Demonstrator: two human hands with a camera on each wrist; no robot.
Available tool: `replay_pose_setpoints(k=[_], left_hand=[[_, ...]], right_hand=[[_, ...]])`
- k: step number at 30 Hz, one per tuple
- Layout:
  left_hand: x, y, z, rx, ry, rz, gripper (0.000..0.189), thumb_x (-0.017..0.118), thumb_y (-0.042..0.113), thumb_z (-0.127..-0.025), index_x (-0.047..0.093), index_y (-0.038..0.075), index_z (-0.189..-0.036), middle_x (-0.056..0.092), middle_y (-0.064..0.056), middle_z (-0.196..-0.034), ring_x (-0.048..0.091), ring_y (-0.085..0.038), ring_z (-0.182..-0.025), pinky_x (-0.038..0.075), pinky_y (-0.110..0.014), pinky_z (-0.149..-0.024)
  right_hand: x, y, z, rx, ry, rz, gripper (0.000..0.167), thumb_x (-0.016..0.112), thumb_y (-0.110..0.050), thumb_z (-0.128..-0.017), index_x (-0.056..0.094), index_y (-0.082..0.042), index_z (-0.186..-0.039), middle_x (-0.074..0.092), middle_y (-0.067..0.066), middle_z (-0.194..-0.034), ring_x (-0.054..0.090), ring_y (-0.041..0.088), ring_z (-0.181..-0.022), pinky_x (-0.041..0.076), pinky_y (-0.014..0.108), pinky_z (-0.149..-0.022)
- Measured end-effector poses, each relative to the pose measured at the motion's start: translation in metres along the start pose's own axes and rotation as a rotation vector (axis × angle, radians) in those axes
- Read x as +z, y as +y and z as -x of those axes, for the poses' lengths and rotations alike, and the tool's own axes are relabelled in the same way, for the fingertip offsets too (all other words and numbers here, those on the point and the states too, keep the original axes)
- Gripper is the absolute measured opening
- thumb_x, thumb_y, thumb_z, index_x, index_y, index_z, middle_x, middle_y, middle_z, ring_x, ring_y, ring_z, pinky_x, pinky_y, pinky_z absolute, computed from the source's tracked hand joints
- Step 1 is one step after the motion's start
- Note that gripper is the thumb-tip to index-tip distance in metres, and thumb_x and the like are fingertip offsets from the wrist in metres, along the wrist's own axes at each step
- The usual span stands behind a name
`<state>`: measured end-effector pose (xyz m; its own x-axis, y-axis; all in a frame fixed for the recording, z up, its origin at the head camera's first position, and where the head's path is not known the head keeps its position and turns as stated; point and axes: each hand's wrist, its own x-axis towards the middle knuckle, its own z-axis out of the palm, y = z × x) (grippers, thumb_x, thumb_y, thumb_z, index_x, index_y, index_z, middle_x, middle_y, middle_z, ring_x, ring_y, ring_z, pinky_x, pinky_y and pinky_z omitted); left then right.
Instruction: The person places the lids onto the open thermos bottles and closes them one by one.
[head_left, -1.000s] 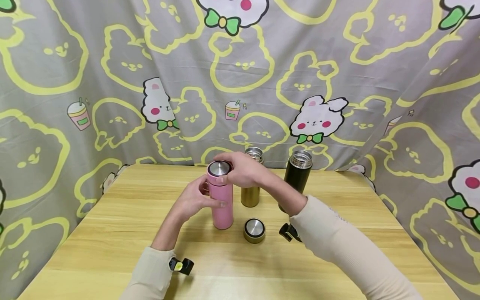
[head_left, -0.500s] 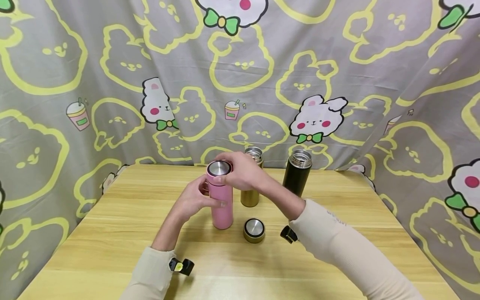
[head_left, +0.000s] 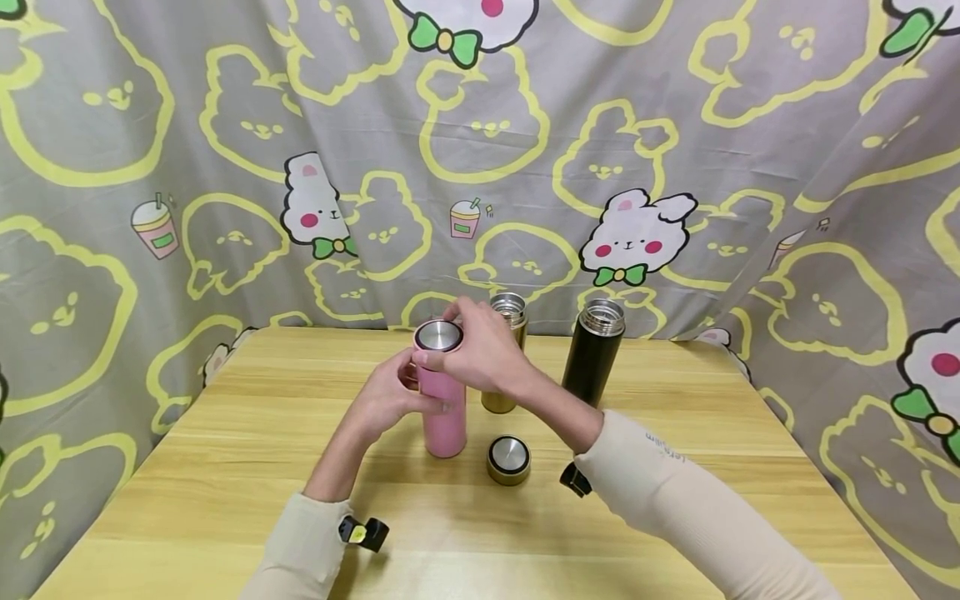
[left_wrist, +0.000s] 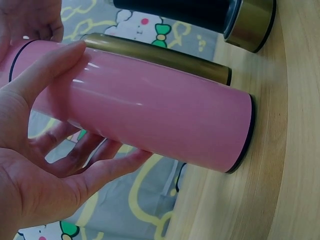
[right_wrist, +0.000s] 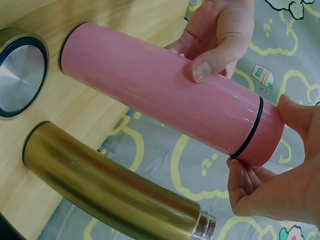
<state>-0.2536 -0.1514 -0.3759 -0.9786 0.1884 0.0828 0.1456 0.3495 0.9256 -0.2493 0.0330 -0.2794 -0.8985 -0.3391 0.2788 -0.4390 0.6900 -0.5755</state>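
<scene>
A pink thermos bottle [head_left: 444,429] stands upright on the wooden table. My left hand [head_left: 384,397] holds its body from the left, the thumb lying across the front. From the right, my right hand [head_left: 486,350] grips the pink lid [right_wrist: 270,131], which has a round silver top. The lid sits on the bottle, and a thin black ring shows just below it in the right wrist view. Close behind is a gold bottle [head_left: 498,397] with its steel neck bare, partly covered by my right hand.
A black bottle [head_left: 592,354], its threaded neck also uncovered, stands at the right behind my right forearm. In front of the bottles, a gold lid [head_left: 509,461] lies with its silver face up. A patterned curtain [head_left: 390,283] hangs along the table's back edge.
My right hand has turned on the pink lid: its thumb has shifted leftward across the front and the wrist has dropped a little. The left hand and the bottle keep their place.
</scene>
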Motion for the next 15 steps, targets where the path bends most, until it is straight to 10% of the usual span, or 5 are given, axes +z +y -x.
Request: replay_pose_setpoints(k=[15], left_hand=[[-0.003, -0.003, -0.002, 0.001, -0.046, -0.022, 0.072, 0.095, 0.027, -0.066, 0.061, 0.021, -0.128, 0.066, -0.008, -0.113, 0.062, -0.026, -0.101, 0.052, -0.037, -0.085]], right_hand=[[-0.016, -0.003, -0.006, 0.009, -0.184, 0.017, 0.077, 0.087, -0.043, -0.079, 0.052, -0.008, -0.138, 0.063, 0.009, -0.121, 0.058, 0.023, -0.114, 0.048, 0.039, -0.095]])
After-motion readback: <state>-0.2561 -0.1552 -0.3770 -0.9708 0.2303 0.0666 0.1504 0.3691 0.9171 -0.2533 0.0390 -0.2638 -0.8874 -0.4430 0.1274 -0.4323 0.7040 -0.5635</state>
